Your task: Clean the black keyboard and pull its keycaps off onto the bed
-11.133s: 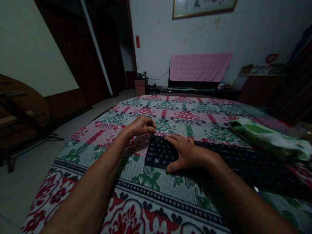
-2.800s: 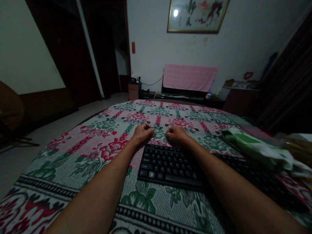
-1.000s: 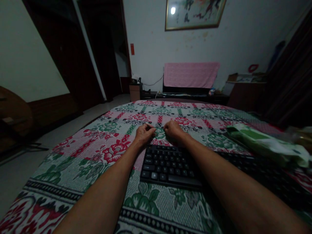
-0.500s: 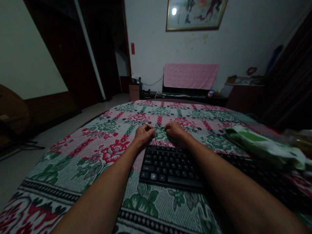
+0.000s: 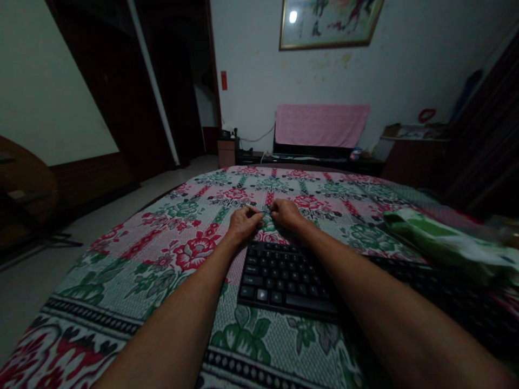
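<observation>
A black keyboard [image 5: 284, 275] lies on a table covered with a floral red, green and white cloth [image 5: 162, 243]. Both my forearms reach over it. My left hand [image 5: 242, 224] and my right hand [image 5: 286, 215] rest on the cloth just past the keyboard's far edge, almost touching each other. The fingers of both hands are curled in a pinch around something small. A thin pale tip pokes out above my left fingers, but I cannot make out what it is.
A green and white plastic bag [image 5: 446, 243] lies on the table to the right, beside the keyboard's dark right end. Beyond the table stand a low unit draped in pink cloth [image 5: 322, 125], a framed picture [image 5: 330, 21] and a dark doorway [image 5: 174, 97].
Both hands stay pinched together behind the keyboard. Over the last second they have drawn slightly closer to each other. Much earlier, my right hand lay flat on the keys.
</observation>
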Available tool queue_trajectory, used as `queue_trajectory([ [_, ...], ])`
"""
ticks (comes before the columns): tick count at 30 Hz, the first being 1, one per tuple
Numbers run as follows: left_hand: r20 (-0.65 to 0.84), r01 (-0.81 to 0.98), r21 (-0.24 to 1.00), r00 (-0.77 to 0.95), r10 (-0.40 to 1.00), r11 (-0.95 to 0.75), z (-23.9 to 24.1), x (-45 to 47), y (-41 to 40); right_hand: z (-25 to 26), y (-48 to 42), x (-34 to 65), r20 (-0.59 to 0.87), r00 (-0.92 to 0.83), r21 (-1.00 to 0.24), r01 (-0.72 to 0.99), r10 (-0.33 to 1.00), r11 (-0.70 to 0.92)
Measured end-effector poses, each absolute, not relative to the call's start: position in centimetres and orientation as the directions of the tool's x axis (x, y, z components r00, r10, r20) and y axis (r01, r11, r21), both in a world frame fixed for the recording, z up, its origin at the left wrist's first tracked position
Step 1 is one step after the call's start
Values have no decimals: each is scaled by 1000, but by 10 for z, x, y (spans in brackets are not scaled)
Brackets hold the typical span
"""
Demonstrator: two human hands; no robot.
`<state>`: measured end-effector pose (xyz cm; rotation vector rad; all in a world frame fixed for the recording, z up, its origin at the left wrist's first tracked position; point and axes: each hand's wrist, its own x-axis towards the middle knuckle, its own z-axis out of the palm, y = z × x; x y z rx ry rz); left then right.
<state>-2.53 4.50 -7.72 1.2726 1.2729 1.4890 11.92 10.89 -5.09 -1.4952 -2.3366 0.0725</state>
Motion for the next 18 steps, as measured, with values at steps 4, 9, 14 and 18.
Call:
queue_trajectory([
  [4,175,2,984,-192,966,-178,-76,-23,44,-53,113,112,261,-345,-256,876,902,409],
  [9,161,-34,985,-177,971,-170,-74,-22,42,-47,110,115,238,-362,-275,865,901,420],
  [14,158,-42,985,-178,971,-168,-72,-22,41,-31,89,132,224,-340,-278,876,913,394],
  [18,164,-41,984,-177,970,-174,-75,-22,42,-14,46,155,98,-519,-325,790,849,520],
])
